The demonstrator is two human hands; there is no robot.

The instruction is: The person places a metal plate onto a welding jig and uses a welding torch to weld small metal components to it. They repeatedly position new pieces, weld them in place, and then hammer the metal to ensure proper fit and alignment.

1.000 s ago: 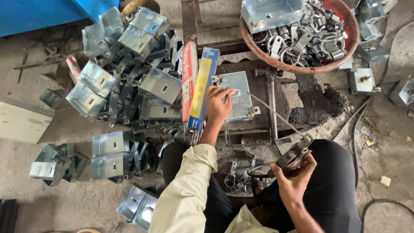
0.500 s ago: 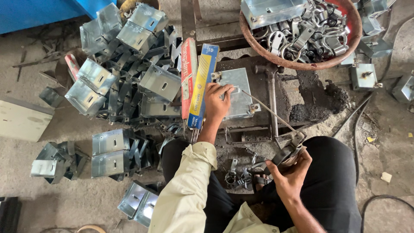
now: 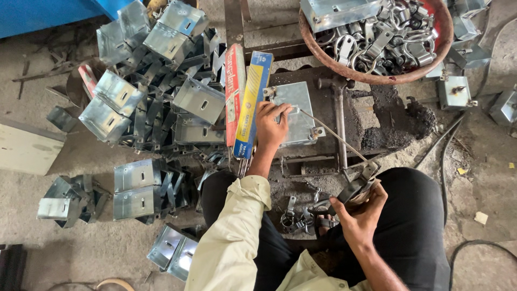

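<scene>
My left hand (image 3: 271, 125) rests on a shiny sheet-metal box (image 3: 295, 112) lying on a dark work plate, fingers pressing its near left side. My right hand (image 3: 360, 209) grips a dark electrode holder (image 3: 360, 183) over my lap. A thin welding rod (image 3: 334, 136) runs from the holder up to the box's top edge. Two long rod packets, one red (image 3: 235, 100) and one blue and yellow (image 3: 251, 102), lie just left of the box.
A heap of similar metal boxes (image 3: 151, 81) fills the left. A rusty round pan (image 3: 377, 37) of metal clamps sits at top right. A hammer (image 3: 338, 113) lies right of the box. Loose clamps (image 3: 299, 218) lie near my knees. Cables (image 3: 447, 161) trail right.
My left hand has stayed on the box. My right hand with the holder has shifted slightly, keeping the rod tip against the box.
</scene>
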